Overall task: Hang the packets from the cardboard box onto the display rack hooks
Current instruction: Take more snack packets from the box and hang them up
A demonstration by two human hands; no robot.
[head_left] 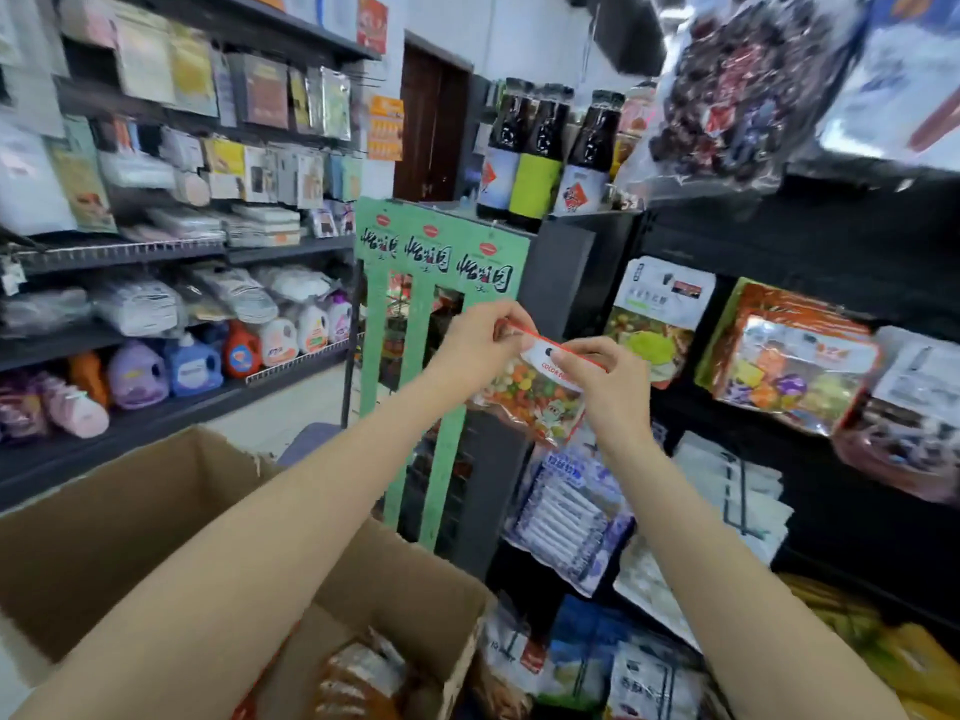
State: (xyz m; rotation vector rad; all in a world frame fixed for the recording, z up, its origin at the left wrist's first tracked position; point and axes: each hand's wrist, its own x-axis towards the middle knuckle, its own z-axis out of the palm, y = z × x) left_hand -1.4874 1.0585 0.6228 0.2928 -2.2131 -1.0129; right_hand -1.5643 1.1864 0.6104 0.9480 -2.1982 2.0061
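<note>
At the centre of the frame, a clear plastic packet of multicoloured candy (535, 394) with a red-edged white header is pinched at its top by the left hand (480, 345) and the right hand (605, 381). It is held in front of a black display rack (831, 241) hung with other packets. An open brown cardboard box (171, 517) with more packets inside is seen at lower left. A green printed stand (441, 252) is partly hidden behind the hands, with dark bottles (540, 153) above it.

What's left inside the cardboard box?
Inside the cardboard box, several orange-brown packets show at the bottom. The left forearm and the box walls hide the rest.
</note>
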